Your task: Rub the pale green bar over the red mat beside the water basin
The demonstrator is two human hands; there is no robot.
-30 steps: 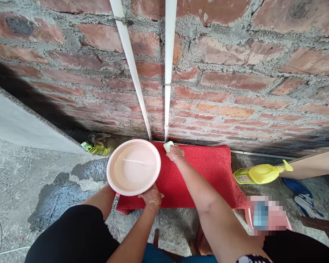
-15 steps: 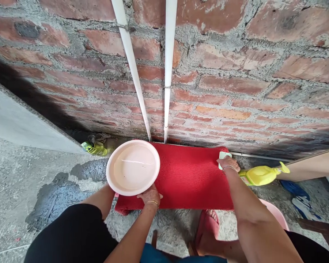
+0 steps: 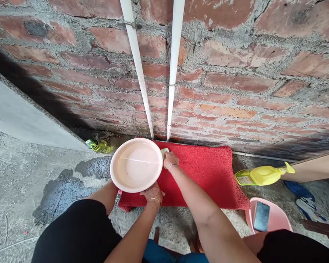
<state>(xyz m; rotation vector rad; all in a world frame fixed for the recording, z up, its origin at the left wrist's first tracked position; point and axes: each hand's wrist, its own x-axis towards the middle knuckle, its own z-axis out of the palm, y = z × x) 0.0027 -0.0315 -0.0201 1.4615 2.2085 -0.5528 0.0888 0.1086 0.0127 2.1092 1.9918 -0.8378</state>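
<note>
A pale pink basin [image 3: 137, 166] with water in it is over the left end of a red cloth-covered surface [image 3: 203, 175]. My left hand [image 3: 152, 193] grips the basin's near rim from below, its fingertips partly hidden under it. My right hand [image 3: 170, 159] is closed on a small, flat, pale green block with rounded corners [image 3: 165, 151], right beside the basin's right rim. The fingers cover much of this block, so its exact kind is unclear.
A yellow pump bottle [image 3: 260, 176] lies beyond the red cloth's right end. A pink tub [image 3: 276, 215] with a phone [image 3: 261, 216] stands at lower right. A green bottle [image 3: 100, 146] is at left. White pipes [image 3: 173, 73] run down the brick wall behind.
My right hand has moved left across the red cloth with the pale green block, from the far right end to the basin. My left hand stays at the basin's rim.
</note>
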